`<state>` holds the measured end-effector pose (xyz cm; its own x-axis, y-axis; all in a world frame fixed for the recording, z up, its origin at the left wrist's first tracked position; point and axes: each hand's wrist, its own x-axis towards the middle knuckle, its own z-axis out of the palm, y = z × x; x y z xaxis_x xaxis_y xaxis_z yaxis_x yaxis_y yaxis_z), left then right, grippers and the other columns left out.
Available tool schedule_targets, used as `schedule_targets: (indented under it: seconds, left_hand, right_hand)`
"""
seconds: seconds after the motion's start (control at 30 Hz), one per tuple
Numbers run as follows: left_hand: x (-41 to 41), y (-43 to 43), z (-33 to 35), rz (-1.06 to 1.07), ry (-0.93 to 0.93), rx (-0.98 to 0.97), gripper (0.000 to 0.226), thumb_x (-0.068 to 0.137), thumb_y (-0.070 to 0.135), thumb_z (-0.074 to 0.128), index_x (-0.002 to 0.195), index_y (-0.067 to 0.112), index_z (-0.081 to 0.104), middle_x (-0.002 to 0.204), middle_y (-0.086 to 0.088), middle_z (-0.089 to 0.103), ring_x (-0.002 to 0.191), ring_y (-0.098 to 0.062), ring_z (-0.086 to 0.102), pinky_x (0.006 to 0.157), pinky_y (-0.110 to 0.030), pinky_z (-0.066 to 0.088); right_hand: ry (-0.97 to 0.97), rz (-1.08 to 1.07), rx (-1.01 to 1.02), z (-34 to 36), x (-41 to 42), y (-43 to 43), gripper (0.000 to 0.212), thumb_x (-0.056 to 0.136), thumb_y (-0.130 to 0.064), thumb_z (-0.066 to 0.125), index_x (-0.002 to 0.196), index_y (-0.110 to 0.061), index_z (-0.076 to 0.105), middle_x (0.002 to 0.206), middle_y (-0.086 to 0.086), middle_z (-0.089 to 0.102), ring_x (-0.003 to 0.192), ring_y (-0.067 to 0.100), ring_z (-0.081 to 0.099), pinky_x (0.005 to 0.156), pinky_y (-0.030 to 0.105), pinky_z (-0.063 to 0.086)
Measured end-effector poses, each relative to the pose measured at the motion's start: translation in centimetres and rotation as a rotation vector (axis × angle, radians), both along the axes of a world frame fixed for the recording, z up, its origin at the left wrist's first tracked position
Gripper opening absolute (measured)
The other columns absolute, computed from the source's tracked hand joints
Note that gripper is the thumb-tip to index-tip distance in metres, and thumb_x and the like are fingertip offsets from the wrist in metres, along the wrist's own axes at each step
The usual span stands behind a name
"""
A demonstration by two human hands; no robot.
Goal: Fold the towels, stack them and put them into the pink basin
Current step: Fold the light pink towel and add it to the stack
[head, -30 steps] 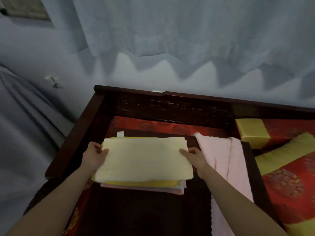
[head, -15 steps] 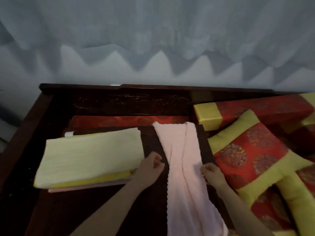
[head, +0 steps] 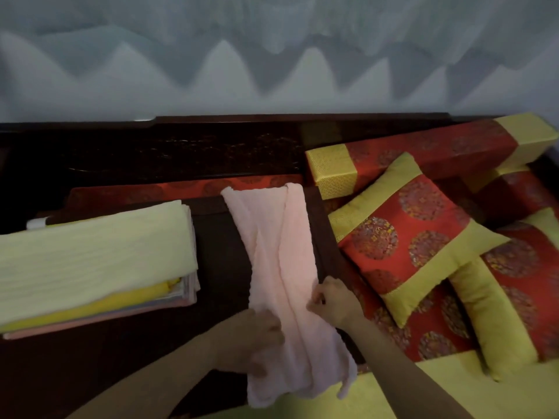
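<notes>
A long pale pink towel (head: 281, 261) lies unfolded and rumpled lengthwise across the dark wooden table (head: 217, 237), its near end hanging over the front edge. My left hand (head: 257, 343) grips the towel's left edge near the front. My right hand (head: 331, 300) pinches its right edge a little farther back. To the left sits a stack of folded towels (head: 90, 261) with a cream one on top and yellow and pink ones beneath. The pink basin is not in view.
Red and gold cushions (head: 414, 237) lie at the right, with a long bolster (head: 423, 155) behind them. A dark carved wooden backrest (head: 181, 152) runs along the rear, and a grey curtain hangs above it.
Both hands left the folded stack and moved right onto the pink towel. The view swung right, and my left hand has slid nearer along the towel's left edge.
</notes>
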<state>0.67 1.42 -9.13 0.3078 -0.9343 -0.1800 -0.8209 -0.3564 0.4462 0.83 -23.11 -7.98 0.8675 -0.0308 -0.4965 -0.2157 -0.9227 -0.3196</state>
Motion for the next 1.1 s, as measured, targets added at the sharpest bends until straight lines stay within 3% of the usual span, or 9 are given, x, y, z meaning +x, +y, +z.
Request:
schedule_targets:
  seconds: [0.13,0.23,0.3,0.43,0.53,0.6,0.73,0.93,1.1]
  left_hand:
    - [-1.0,2.8,-0.7,-0.118,0.023,0.217,0.070,0.077,0.055,0.056,0.139,0.037,0.031,0.155,0.004,0.019,0.140,-0.013,0.010,0.108,-0.034,0.016]
    - [-0.8,2.7,-1.5,-0.013,-0.155,0.053,0.022,0.083,0.049,0.052,0.101,0.038,0.058,0.117,0.009,0.057,0.108,-0.009,0.051,0.086,-0.022,0.029]
    - [-0.5,1.9,-1.4,0.318,0.023,-0.113,0.015,0.090,0.041,0.051,0.090,0.029,0.061,0.093,0.009,0.064,0.084,-0.009,0.061,0.072,-0.025,0.035]
    - [2.1,-0.6,0.0,1.224,0.592,-0.313,0.025,0.097,0.026,0.047,0.096,0.002,0.054,0.082,-0.003,0.061,0.076,-0.016,0.057,0.073,-0.034,0.046]
    - [3.3,-1.4,0.4,1.428,0.671,-0.247,0.032,0.095,0.036,0.046,0.100,0.004,0.052,0.092,-0.009,0.060,0.086,-0.023,0.056,0.072,-0.034,0.044]
    - [3.7,-1.6,0.1,1.507,0.732,-0.235,0.034,0.094,0.039,0.047,0.100,0.006,0.048,0.094,-0.009,0.058,0.088,-0.024,0.056,0.073,-0.034,0.045]
    - [3.9,-2.7,0.2,1.657,0.941,-0.306,0.050,0.085,0.051,0.056,0.100,0.004,0.049,0.096,-0.012,0.058,0.086,-0.024,0.057,0.068,-0.035,0.048]
    - [3.1,-3.0,1.7,1.591,0.987,-0.388,0.055,0.073,0.058,0.068,0.093,0.011,0.049,0.094,-0.008,0.061,0.085,-0.022,0.063,0.072,-0.039,0.058]
    - [-0.7,-1.9,2.9,1.580,1.093,-0.429,0.045,0.082,0.044,0.067,0.100,0.008,0.049,0.100,-0.011,0.060,0.089,-0.022,0.062,0.070,-0.037,0.057]
  right_hand:
    - [-0.142,-0.014,-0.022,0.0,-0.5,-0.9,0.030,0.085,-0.024,0.057,0.063,-0.024,0.036,0.085,0.000,0.042,0.088,0.029,0.057,0.068,0.036,0.041]
    - [-0.267,0.052,0.086,0.4,-0.7,-0.6,0.018,0.081,-0.022,0.060,0.069,-0.014,0.048,0.077,0.000,0.044,0.075,0.026,0.053,0.062,0.036,0.040]
    - [-0.274,0.025,0.229,0.4,-0.9,-0.1,0.019,0.081,-0.023,0.063,0.070,-0.010,0.055,0.073,0.000,0.050,0.067,0.018,0.052,0.061,0.032,0.041]
    - [0.016,-0.371,0.770,1.5,-0.7,1.2,0.014,0.089,-0.020,0.062,0.078,-0.011,0.066,0.074,0.004,0.068,0.061,0.005,0.059,0.066,0.024,0.044]
    - [0.054,-0.435,0.910,1.7,-1.0,2.1,0.016,0.087,-0.026,0.065,0.097,-0.013,0.065,0.096,0.010,0.070,0.077,0.010,0.064,0.073,0.025,0.048]
    - [-0.147,-0.426,0.877,2.0,-1.7,2.8,0.028,0.081,-0.028,0.073,0.104,-0.019,0.060,0.104,0.002,0.065,0.084,0.010,0.062,0.072,0.017,0.048]
    - [-0.413,-0.311,0.845,3.0,-3.0,4.8,0.028,0.073,-0.034,0.078,0.089,-0.016,0.063,0.079,-0.002,0.064,0.069,0.009,0.059,0.061,0.017,0.045]
    - [-0.208,-0.466,0.599,2.7,-2.0,5.8,0.030,0.068,-0.024,0.083,0.089,-0.014,0.063,0.069,-0.005,0.055,0.062,0.007,0.052,0.061,0.019,0.045]
    - [0.052,-0.207,0.482,4.1,-1.7,4.5,0.033,0.062,-0.016,0.085,0.085,-0.019,0.062,0.068,-0.011,0.053,0.059,-0.001,0.048,0.052,0.005,0.039]
